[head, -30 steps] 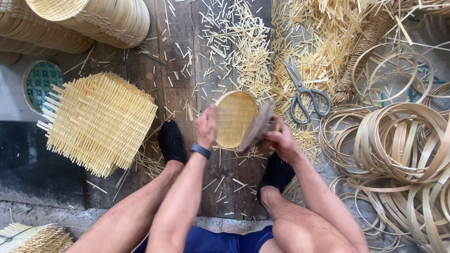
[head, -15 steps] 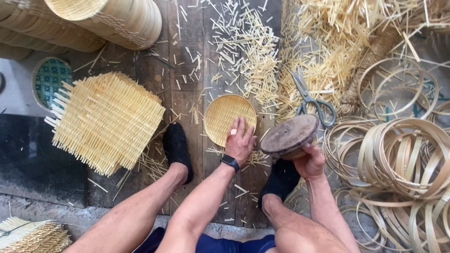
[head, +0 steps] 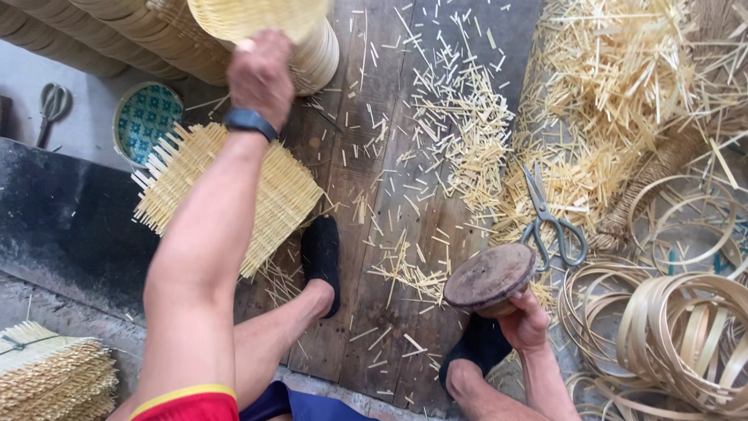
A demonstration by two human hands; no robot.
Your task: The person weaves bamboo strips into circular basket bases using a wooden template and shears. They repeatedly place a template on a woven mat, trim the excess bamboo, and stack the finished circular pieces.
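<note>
Head view: seated person, wooden floor strewn with bamboo offcuts.
Left hand: raised, fingers closed on the rim of a round woven basket, against the basket stack.
Right hand: wrapped under a dark round wooden mould, by the right foot.
Nearby: scissors, bamboo hoops, woven mat.
Advice: seat the basket squarely on the stack; keep the mould level.

Grey metal scissors lie on dark wood plank floor, w/ pale cut bamboo slivers just above, coiled bamboo strip hoops lower right, square woven bamboo mat far left, teal patterned dish beyond it.
</note>
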